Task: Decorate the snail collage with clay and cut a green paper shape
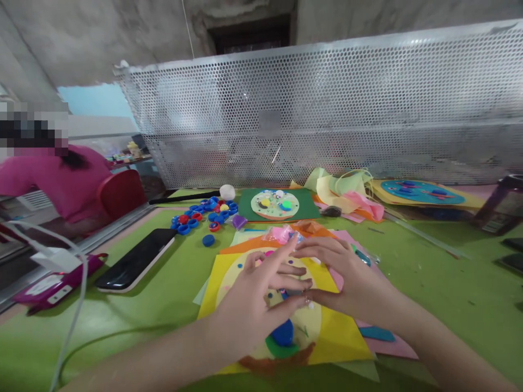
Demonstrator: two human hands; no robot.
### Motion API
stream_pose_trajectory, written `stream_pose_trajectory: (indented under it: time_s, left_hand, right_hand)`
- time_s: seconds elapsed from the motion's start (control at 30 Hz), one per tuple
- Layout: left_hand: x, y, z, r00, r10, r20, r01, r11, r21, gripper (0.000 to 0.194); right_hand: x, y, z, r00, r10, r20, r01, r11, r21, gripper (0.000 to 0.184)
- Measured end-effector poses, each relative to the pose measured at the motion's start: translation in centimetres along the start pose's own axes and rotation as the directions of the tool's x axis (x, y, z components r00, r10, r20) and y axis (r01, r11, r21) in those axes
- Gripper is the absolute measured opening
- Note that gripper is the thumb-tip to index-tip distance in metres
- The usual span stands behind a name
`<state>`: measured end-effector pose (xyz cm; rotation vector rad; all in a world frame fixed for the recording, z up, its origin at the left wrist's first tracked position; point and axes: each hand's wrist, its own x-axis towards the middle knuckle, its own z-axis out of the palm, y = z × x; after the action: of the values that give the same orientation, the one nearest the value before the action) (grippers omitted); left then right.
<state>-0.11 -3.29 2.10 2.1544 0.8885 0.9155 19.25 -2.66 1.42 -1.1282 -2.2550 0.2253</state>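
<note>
My left hand [255, 296] is over a cream paper circle [229, 288] on a yellow sheet [343, 337]. Its thumb and fingertips come together near the middle, around something too small to make out. From the right comes my right hand [355, 267], its thumb tip touching the left fingertips and its other fingers stretched out apart from the thumb. On the circle, below the left thumb, sits a blue cap [283, 332] above a green clay-like strip [281, 349]. A brown strip [281, 362] runs along the lower edge. The hands hide much of the circle's middle.
Left of the sheet lie a phone [137, 260], a purple power strip [61, 286] with a white cable, and several bottle caps [208, 209]. Behind are a decorated circle on green [251, 212], crumpled paper [347, 190] and a perforated metal panel [327, 109]. A person in pink [61, 174] sits far left.
</note>
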Motion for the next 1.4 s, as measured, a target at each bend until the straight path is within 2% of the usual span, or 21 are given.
stream_pose_trajectory:
  time_s: [0.13,0.37,0.5,0.57,0.67,0.77,0.83,0.93,1.07,1.23,1.4]
  left_hand:
    - [0.0,-0.1,-0.1,0.997,-0.036,-0.068,0.035,0.999,-0.015,0.069]
    - [-0.2,0.2,0.0,0.985,-0.015,-0.174,0.004,0.998,-0.06,0.062]
    - [-0.2,0.1,-0.4,0.975,-0.059,-0.214,0.025,0.987,-0.157,0.062]
    - [0.0,0.1,-0.6,0.971,-0.158,-0.182,0.107,0.959,-0.263,0.071]
    - [0.3,0.1,-0.8,0.952,-0.304,-0.041,0.254,0.855,-0.451,0.088]
    - [0.5,0.2,-0.8,0.926,-0.364,0.1,0.349,0.726,-0.593,0.098]
    - [0.5,0.2,-0.7,0.915,-0.381,0.132,0.374,0.679,-0.632,0.099]
    - [0.4,0.2,-0.5,0.904,-0.407,0.133,0.395,0.673,-0.626,0.1]
    - [0.5,0.2,-0.5,0.898,-0.414,0.148,0.41,0.668,-0.621,0.1]
    - [0.6,0.3,-0.5,0.892,-0.416,0.178,0.42,0.618,-0.664,0.097]
    - [0.6,0.3,-0.5,0.887,-0.429,0.172,0.429,0.624,-0.653,0.094]
  right_hand:
    - [0.0,0.2,0.0,1.0,0.002,-0.003,-0.002,1.0,-0.029,0.041]
    - [-0.1,0.0,0.1,0.999,-0.031,0.011,0.031,1.0,-0.001,0.032]
    - [0.0,-0.2,-0.1,0.999,-0.036,0.039,0.034,0.998,0.047,0.028]
    - [-0.1,-0.3,-0.2,0.999,-0.035,0.026,0.033,0.996,0.085,0.028]
    - [-0.3,-0.5,-0.4,0.999,-0.033,-0.026,0.037,0.987,0.158,0.03]
    - [-0.5,-0.8,-0.6,0.999,-0.029,-0.037,0.036,0.974,0.225,0.026]
    - [-0.5,-1.1,-0.7,0.999,-0.046,-0.008,0.046,0.963,0.264,0.023]
    - [-0.2,-1.6,-1.0,0.996,-0.08,0.027,0.066,0.941,0.332,0.019]
    - [0.0,-1.8,-1.0,0.997,-0.07,-0.028,0.075,0.911,0.406,0.016]
    - [0.1,-1.6,-0.8,0.997,-0.052,-0.066,0.076,0.88,0.469,0.013]
    - [0.1,-1.6,-0.7,0.995,-0.051,-0.087,0.087,0.866,0.492,0.015]
